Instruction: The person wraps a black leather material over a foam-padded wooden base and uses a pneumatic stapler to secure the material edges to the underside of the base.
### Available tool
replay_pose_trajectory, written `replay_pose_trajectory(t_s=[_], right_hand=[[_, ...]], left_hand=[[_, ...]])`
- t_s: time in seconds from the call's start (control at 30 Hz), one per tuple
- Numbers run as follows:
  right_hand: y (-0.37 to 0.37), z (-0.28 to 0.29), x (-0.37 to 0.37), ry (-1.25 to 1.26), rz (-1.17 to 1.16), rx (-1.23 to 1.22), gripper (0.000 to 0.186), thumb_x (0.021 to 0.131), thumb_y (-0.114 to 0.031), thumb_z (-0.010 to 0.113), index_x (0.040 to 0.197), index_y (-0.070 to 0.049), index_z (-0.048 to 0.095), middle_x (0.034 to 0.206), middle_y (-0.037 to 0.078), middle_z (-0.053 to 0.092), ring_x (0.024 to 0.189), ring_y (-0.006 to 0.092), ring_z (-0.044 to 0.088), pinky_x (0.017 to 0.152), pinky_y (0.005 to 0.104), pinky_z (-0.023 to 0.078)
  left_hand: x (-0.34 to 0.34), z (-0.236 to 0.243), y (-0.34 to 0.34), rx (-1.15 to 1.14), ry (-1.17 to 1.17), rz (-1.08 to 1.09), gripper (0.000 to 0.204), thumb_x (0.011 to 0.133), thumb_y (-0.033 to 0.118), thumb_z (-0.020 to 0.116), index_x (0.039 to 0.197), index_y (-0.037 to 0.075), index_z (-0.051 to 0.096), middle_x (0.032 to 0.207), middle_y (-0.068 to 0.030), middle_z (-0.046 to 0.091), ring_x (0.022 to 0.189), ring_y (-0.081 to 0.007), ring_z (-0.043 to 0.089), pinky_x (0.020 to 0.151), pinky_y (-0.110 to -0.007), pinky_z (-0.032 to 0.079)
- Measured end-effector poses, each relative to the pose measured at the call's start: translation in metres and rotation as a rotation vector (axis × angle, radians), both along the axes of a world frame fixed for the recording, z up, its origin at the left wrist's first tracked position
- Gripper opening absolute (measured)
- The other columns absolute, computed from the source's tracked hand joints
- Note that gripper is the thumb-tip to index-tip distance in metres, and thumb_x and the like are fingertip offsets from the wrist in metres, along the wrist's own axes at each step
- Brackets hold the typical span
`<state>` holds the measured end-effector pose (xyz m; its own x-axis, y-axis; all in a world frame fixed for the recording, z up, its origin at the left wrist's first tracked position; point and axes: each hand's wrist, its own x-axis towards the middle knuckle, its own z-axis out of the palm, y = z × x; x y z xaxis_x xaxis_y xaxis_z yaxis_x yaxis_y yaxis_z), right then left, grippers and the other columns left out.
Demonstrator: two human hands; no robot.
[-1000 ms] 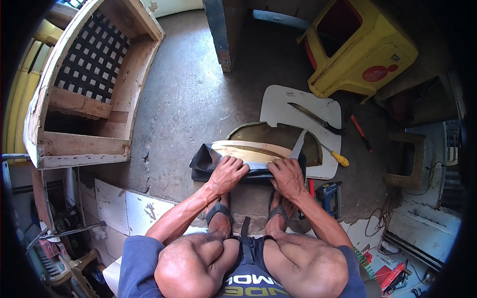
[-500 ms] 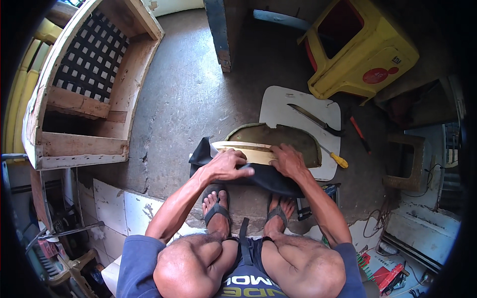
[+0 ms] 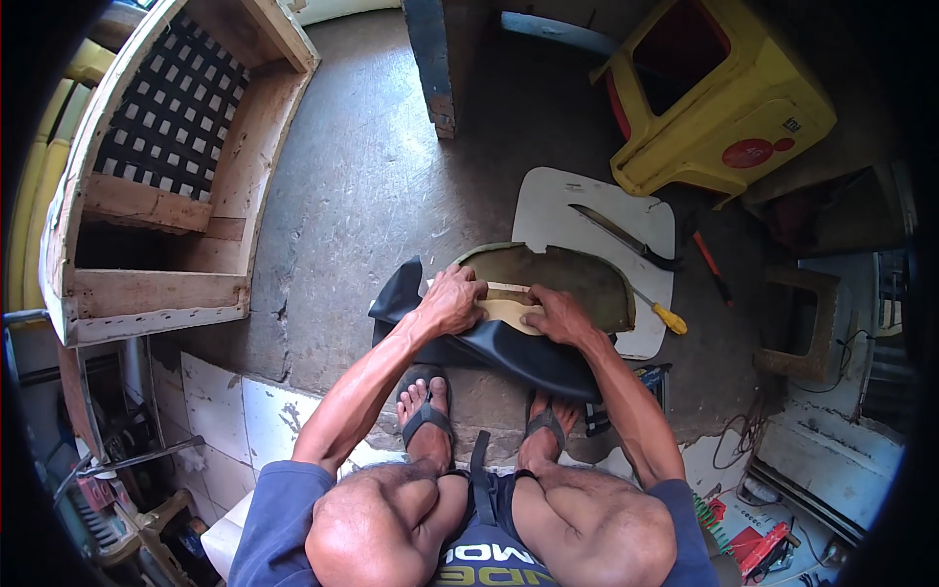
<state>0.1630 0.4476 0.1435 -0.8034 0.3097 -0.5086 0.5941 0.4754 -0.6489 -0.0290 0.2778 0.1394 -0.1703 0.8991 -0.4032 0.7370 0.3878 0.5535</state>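
Observation:
A black, leather-like sheet (image 3: 518, 357) lies bunched on the floor in front of my feet. Over it is a pale yellowish curved piece (image 3: 507, 312), perhaps foam, whose material I cannot tell for sure. My left hand (image 3: 453, 301) is closed on its left end, and the fold of the sheet reaches up beside my fingers. At the other end my right hand (image 3: 560, 316) grips the pale piece between thumb and fingers, with the sheet just below. Right behind both hands lies a half-round olive-brown panel (image 3: 587, 277) with a notched upper edge.
A white board (image 3: 548, 201) lies under the panel, bearing a knife (image 3: 621, 233) and a yellow-handled screwdriver (image 3: 669, 318). A red-handled tool (image 3: 710, 264) lies right of it. A yellow plastic stool (image 3: 704, 147) is at far right; a wooden frame with webbing (image 3: 161, 293) stands left.
My left hand has shifted slightly right, its spread thumb now tucked in. My right hand has moved slightly down and inward. The black sheet has bulged up between them, its left corner raised.

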Motion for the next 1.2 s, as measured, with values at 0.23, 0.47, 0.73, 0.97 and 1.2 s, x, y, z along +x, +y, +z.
replay_pose_trajectory(t_s=[0.23,0.47,0.73,0.97,1.2], right_hand=[[-0.005,-0.019,-0.001,0.402,0.134,0.424,0.027,0.092,-0.023,0.072,0.11,-0.004,0.067,0.107,0.019,0.068,0.105,0.0402,0.065,0.097,0.0479,0.052],[-0.023,-0.028,0.009,0.393,0.032,0.402,0.019,0.097,-0.017,0.066,0.102,-0.003,0.054,0.097,0.02,0.067,0.093,0.0417,0.065,0.08,0.055,0.051],[-0.037,-0.036,0.02,0.506,-0.034,0.509,0.015,0.098,-0.014,0.067,0.106,-0.004,0.058,0.084,0.02,0.067,0.079,0.0408,0.067,0.068,0.0535,0.053],[-0.029,-0.034,0.017,0.533,-0.029,0.51,0.011,0.098,-0.014,0.066,0.099,-0.005,0.061,0.086,0.015,0.065,0.083,0.0371,0.066,0.073,0.0502,0.053],[-0.036,-0.033,0.034,0.57,-0.034,0.511,0.01,0.096,-0.011,0.068,0.101,-0.005,0.062,0.088,0.014,0.066,0.084,0.0359,0.066,0.073,0.0475,0.053]], left_hand=[[-0.008,-0.031,-0.004,0.264,-0.164,0.007,0.025,0.088,0.017,0.076,0.107,0.002,0.07,0.115,-0.0194,0.065,0.117,-0.0419,0.059,0.098,-0.051,0.049],[0.005,-0.026,-0.014,0.322,-0.154,0.216,0.018,0.092,0.014,0.071,0.102,0.002,0.062,0.099,-0.0191,0.065,0.1,-0.0426,0.062,0.085,-0.051,0.051],[0.027,-0.029,-0.02,0.577,0.013,0.18,0.013,0.092,0.006,0.068,0.096,0.004,0.056,0.089,-0.0178,0.06,0.088,-0.0387,0.058,0.077,-0.049,0.05],[0.033,-0.03,-0.016,0.547,0.107,0.121,0.015,0.092,0.01,0.067,0.103,0.004,0.059,0.098,-0.0168,0.06,0.096,-0.0371,0.058,0.084,-0.047,0.048],[0.049,-0.007,-0.018,0.481,0.097,0.027,0.034,0.091,0.03,0.074,0.115,0.008,0.063,0.108,-0.0153,0.061,0.103,-0.0356,0.059,0.091,-0.047,0.046]])
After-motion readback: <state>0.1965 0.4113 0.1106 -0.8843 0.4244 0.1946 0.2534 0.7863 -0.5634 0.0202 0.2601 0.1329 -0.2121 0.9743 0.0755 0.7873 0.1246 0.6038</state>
